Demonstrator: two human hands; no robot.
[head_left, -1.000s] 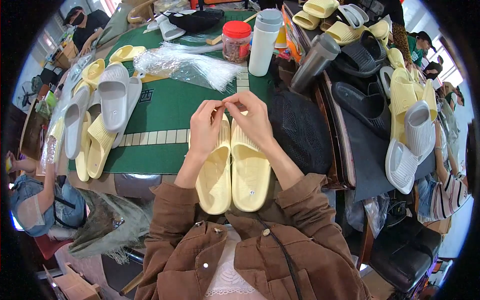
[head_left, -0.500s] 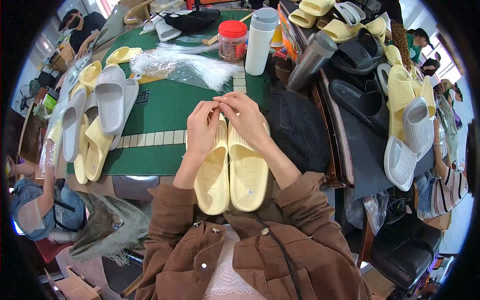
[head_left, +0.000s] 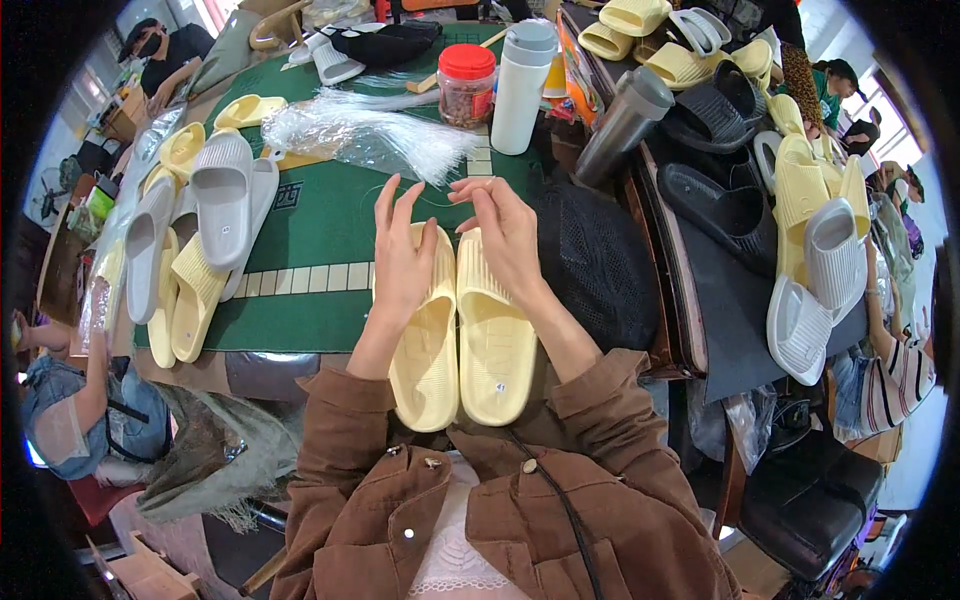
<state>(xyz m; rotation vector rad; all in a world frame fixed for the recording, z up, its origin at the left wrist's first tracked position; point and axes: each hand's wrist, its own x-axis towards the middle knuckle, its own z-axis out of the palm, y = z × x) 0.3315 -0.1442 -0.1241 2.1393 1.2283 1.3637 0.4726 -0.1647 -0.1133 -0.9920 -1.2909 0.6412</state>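
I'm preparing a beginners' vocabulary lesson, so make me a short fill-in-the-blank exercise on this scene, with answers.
The bare left hand and bare right hand are held ____, not touching.
Beneath them are ____ pale yellow ribbed slippers, side by side.
The clear cylindrical jar has a ____ round lid.
The tall white cylindrical bottle stands to the jar's ____ in the picture.

Missing words: apart; two; red; right.

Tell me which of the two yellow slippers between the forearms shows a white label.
The right slipper: a small white label sits toward its heel, while the left slipper shows none.
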